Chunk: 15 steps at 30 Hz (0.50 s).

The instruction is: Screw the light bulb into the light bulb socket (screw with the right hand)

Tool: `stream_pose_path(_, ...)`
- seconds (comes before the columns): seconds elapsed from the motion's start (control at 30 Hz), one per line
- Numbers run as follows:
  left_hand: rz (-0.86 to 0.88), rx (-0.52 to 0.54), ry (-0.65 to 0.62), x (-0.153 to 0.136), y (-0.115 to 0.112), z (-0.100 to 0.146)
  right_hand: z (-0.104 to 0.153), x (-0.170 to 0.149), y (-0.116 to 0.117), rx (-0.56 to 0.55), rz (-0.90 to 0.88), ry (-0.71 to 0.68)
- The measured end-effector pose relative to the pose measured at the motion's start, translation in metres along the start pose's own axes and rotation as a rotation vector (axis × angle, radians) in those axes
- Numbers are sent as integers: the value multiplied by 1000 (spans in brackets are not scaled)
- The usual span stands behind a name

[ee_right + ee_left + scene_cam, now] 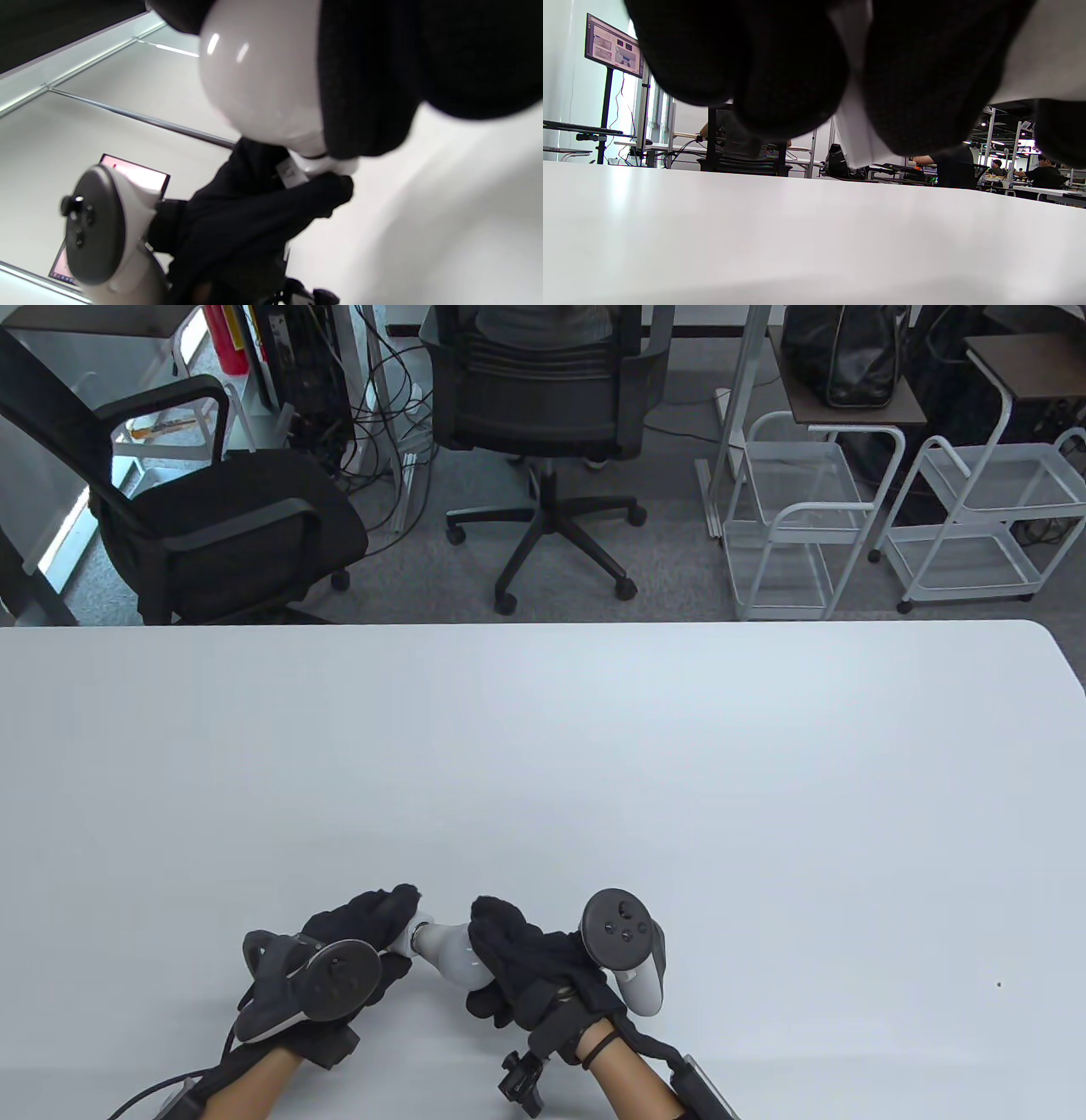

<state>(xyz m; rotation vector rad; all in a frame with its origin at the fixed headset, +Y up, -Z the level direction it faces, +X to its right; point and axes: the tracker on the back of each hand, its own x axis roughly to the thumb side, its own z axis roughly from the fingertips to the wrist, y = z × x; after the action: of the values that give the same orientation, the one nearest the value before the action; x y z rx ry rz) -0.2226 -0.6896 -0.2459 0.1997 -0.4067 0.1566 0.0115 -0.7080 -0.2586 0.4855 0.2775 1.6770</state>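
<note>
A white light bulb (pixel 448 948) lies between my two hands near the table's front edge, its narrow end pointing left. My right hand (pixel 509 963) grips the bulb's round end; the glossy dome fills the top of the right wrist view (pixel 263 72). My left hand (pixel 365 929) is closed around the white socket (pixel 422 922), of which only a sliver shows at the bulb's neck. In the right wrist view the socket (pixel 316 166) meets the bulb's base inside the left hand's fingers (pixel 263 207). In the left wrist view a white strip of the socket (pixel 855 114) shows between the dark fingers (pixel 780 63).
The white table (pixel 543 780) stretches wide beyond the hands. Beyond its far edge stand two black office chairs (pixel 543 398) and white wire carts (pixel 797 517).
</note>
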Motion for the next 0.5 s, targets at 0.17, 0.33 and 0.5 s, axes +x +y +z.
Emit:
stream_pose_path(0.17,15,-6,6,-1,1,0,0,1,0,13,22,-22)
stream_pose_path(0.33,14,-6,4,-1,1,0,0,5,3,45,99,-54)
stream_pose_path(0.5,10,-2,-1,-1,1,0,0,6,2,10,91,-54)
